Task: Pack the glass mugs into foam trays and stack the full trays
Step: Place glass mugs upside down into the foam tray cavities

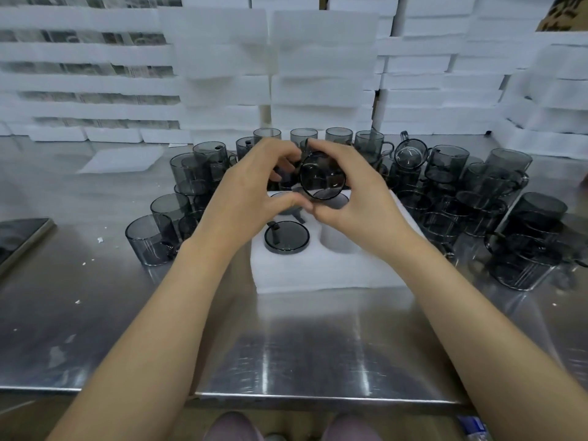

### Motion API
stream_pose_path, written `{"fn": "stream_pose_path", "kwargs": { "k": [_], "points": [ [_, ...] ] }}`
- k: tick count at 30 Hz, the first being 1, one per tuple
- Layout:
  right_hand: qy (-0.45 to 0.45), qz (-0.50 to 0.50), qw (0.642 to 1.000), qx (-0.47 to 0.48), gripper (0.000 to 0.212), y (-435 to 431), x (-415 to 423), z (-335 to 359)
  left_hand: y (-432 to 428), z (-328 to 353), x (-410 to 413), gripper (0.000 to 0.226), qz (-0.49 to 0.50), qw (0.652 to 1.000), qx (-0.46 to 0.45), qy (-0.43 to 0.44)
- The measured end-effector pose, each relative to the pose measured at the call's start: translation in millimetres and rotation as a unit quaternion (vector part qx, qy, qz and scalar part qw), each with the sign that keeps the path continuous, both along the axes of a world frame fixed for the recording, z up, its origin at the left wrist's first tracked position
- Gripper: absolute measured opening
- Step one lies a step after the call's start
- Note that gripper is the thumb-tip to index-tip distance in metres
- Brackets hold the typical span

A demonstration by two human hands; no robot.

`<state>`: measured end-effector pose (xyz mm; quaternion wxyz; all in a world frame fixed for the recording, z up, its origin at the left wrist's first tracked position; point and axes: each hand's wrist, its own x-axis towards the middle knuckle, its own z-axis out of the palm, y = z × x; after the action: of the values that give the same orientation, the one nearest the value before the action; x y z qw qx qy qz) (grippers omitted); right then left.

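A white foam tray (321,268) lies in the middle of the steel table. One smoky glass mug (286,237) sits bottom up in its near left pocket, and the near right pocket (337,238) is bare. Above the tray's far side, both hands hold another smoky mug (322,176) tilted on its side, its round end facing me. My left hand (251,189) curls round its left side with the thumb underneath. My right hand (346,192) grips it from the right, fingers over the top. A further mug in a far pocket is partly hidden under my hands.
Several loose smoky mugs (178,198) stand left, behind and right (496,218) of the tray, some stacked. Tall stacks of white foam trays (318,74) wall the table's far side. A loose foam sheet (122,159) lies back left, a dark flat item (19,237) at the left edge.
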<state>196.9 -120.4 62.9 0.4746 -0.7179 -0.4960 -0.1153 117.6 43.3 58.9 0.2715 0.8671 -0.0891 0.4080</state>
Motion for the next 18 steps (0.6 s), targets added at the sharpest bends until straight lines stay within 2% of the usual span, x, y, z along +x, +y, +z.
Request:
{"fn": "stream_pose_path", "kwargs": {
  "k": [2, 4, 7, 9, 15, 18],
  "points": [
    [0.018, 0.005, 1.0, -0.02, 0.069, -5, 2, 6, 2, -1, 0, 0.045, 0.007, 1.0, 0.009, -0.003],
    [0.053, 0.023, 0.995, -0.077, 0.069, -17, 10, 15, 3, 1, 0, 0.04, 0.056, 0.998, 0.012, -0.021],
    [0.098, 0.081, 0.972, -0.199, 0.07, -38, 21, 25, 6, 2, -2, 0.049, 0.153, 0.986, 0.021, -0.069],
    [0.121, 0.111, 0.956, -0.243, 0.07, -45, 23, 26, 9, 3, -3, 0.048, 0.183, 0.979, 0.0, -0.093],
    [0.154, 0.154, 0.93, -0.295, 0.067, -48, 21, 28, 12, 5, -5, 0.047, 0.221, 0.969, -0.053, -0.101],
    [0.15, 0.127, 0.943, -0.268, 0.059, -43, 17, 29, 15, 4, -2, 0.043, 0.273, 0.957, -0.038, -0.092]
  ]
}}
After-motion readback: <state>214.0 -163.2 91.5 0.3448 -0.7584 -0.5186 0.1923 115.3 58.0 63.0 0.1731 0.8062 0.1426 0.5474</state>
